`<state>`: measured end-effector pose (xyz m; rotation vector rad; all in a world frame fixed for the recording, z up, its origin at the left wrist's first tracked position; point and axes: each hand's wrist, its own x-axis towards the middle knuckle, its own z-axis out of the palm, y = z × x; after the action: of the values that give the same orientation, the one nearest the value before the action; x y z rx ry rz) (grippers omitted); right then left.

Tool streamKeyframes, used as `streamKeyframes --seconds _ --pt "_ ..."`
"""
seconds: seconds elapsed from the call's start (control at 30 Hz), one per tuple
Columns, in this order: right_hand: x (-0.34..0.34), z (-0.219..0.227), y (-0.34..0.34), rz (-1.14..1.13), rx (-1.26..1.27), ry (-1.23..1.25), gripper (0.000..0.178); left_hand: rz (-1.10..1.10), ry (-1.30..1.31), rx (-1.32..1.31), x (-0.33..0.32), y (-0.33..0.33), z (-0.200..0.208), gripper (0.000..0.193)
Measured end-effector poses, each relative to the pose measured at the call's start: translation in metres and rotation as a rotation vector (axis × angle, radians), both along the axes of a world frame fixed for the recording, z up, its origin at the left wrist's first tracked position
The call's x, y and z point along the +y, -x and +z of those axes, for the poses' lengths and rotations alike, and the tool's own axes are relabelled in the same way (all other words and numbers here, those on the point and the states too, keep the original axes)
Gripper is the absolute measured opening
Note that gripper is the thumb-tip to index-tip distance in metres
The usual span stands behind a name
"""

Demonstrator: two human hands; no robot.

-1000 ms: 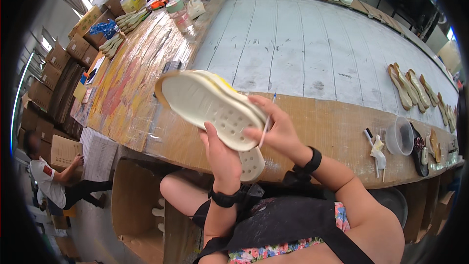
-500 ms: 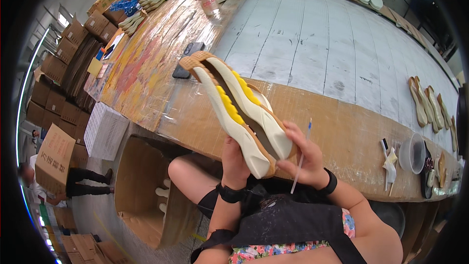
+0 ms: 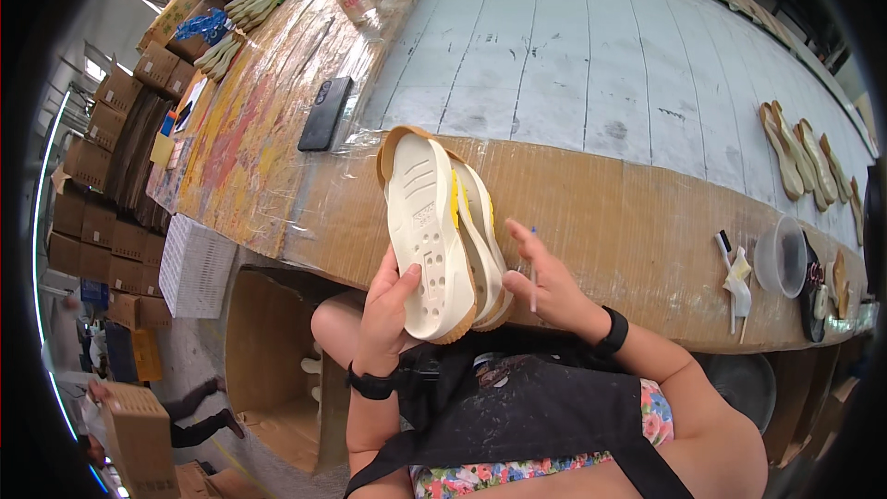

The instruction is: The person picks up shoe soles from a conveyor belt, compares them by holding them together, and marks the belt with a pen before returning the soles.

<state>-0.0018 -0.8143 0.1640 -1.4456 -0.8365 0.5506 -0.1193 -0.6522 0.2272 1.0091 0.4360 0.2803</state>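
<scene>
My left hand grips a pair of cream shoe soles at the near end, its thumb on the upper face of the front sole. This sole shows small round recesses and a tan outer edge. Behind it, the second sole is partly hidden; yellow patches show along the sides. To the right of the soles is my right hand, its index finger and thumb apart from them. A thin whitish stick with a bluish tip is held in that hand, mostly hidden by the fingers.
On the cardboard-covered table edge at right lie a clear plastic bowl and a black-tipped brush. More soles stand beyond. A phone lies left. An open carton stands below; a person carries a box.
The soles have turned from side-on, so the front one's upper face now shows. My right hand has come off them and moved slightly away. The person with the box has moved lower in view.
</scene>
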Motion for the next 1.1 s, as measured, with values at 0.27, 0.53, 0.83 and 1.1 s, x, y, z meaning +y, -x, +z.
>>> streamKeyframes --seconds 0.27,0.53,0.83,1.1 --pt "0.019 0.002 0.015 0.074 0.061 0.019 0.077 -0.244 0.0 0.092 0.035 0.01 -0.006 0.049" --pt "0.032 0.016 0.034 0.012 -0.265 -0.077 0.084 -0.041 0.388 0.01 0.047 0.021 -0.039 0.042" --pt "0.019 0.028 0.02 0.245 0.278 -0.136 0.075 0.225 0.28 -0.255 0.017 0.043 -0.102 0.04" --pt "0.023 0.057 -0.009 0.257 0.429 -0.314 0.065 0.215 -1.538 0.307 0.009 0.013 -0.071 0.073"
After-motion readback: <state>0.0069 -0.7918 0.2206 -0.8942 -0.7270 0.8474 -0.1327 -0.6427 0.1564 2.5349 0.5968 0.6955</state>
